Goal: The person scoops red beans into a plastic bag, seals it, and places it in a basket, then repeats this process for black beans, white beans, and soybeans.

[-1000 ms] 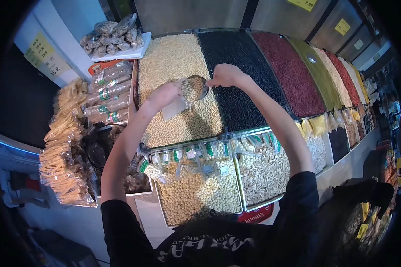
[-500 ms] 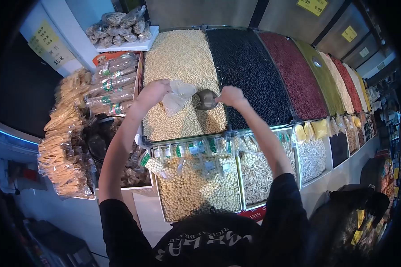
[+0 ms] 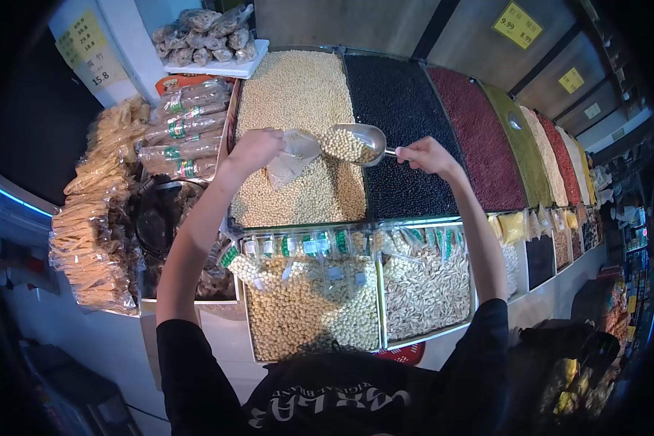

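My left hand (image 3: 263, 148) grips the edge of a clear plastic bag (image 3: 292, 158), its fingers closed, above the bin of pale soybeans (image 3: 294, 80). The fingers of my right hand (image 3: 427, 155) are wrapped round the handle of a metal scoop (image 3: 374, 138). Pale beans (image 3: 347, 146) partly fill the scoop. Its front edge is beside the bag's mouth, over the border between the soybeans and the black beans (image 3: 403, 102).
Red beans (image 3: 472, 131) and green beans (image 3: 516, 145) lie farther right. Packaged noodles (image 3: 189, 131) and dried goods (image 3: 98, 240) stand at the left. Nearer are bins of round pale pieces (image 3: 312, 316) and dried slices (image 3: 427, 298).
The scoop has come up out of the soybeans and moved right with my right hand, now level and carrying beans. My left hand still holds the bag.
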Action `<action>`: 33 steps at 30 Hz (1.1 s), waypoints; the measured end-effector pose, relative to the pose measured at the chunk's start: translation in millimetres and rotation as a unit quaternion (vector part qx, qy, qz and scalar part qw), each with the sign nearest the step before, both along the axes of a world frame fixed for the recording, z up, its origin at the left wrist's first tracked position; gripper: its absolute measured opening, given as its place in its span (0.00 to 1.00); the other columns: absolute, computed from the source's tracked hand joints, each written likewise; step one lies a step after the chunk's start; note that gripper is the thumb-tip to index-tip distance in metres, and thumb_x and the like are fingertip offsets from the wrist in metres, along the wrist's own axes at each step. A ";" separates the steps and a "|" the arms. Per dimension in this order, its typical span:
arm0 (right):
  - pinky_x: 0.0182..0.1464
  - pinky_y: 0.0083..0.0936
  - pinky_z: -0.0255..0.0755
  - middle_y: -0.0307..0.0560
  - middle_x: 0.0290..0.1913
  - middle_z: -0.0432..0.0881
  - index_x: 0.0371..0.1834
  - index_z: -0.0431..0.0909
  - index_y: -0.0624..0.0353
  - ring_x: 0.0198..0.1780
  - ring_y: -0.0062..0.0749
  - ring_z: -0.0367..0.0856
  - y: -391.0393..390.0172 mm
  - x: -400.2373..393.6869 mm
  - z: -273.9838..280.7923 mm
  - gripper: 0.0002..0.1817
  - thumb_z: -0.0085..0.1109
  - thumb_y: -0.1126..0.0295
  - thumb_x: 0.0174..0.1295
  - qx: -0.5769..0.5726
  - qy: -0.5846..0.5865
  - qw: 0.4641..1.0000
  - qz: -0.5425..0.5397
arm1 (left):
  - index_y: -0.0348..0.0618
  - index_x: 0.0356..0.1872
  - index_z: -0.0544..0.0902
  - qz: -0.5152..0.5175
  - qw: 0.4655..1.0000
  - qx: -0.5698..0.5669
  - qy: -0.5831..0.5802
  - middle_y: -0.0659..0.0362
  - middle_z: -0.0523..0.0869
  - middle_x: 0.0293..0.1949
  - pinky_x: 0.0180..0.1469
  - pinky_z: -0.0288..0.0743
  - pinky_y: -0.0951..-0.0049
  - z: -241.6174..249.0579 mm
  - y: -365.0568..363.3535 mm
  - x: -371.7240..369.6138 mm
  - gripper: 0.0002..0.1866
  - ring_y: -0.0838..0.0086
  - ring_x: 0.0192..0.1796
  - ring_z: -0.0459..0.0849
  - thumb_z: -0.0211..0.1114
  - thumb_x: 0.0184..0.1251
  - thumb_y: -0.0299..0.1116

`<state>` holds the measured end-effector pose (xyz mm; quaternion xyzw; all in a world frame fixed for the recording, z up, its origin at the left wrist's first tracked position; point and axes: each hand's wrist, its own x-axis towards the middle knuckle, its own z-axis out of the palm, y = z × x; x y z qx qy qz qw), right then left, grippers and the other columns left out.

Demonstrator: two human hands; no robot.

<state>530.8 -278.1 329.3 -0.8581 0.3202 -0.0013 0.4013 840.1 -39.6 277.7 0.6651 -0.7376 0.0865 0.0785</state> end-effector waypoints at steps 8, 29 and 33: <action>0.12 0.19 0.49 0.35 0.09 0.67 0.17 0.80 0.63 0.09 0.16 0.59 43.4 66.3 68.0 0.21 0.61 0.54 0.53 0.022 0.061 0.995 0.075 | 0.44 0.28 0.82 0.016 0.999 -0.016 -0.049 0.57 0.80 0.30 0.38 0.78 0.66 6.8 -6.6 -18.7 0.04 0.65 0.37 0.82 0.60 0.51 0.28; 0.43 0.37 0.75 0.52 0.32 0.83 0.50 0.75 0.52 0.39 0.44 0.83 165.9 34.8 14.6 0.18 0.58 0.68 0.55 -0.104 -0.137 0.981 0.094 | 0.41 0.26 0.74 -0.029 0.999 0.006 0.015 0.52 0.80 0.26 0.39 0.73 0.60 101.1 94.9 -102.8 0.10 0.58 0.34 0.81 0.63 0.56 0.36; 0.41 0.38 0.74 0.53 0.29 0.82 0.44 0.77 0.53 0.37 0.45 0.82 196.0 11.9 22.9 0.13 0.59 0.67 0.54 -0.106 -0.161 0.956 0.220 | 0.40 0.28 0.74 -0.039 0.999 0.008 0.016 0.52 0.80 0.26 0.38 0.72 0.61 109.5 121.5 -159.5 0.11 0.57 0.33 0.80 0.62 0.58 0.37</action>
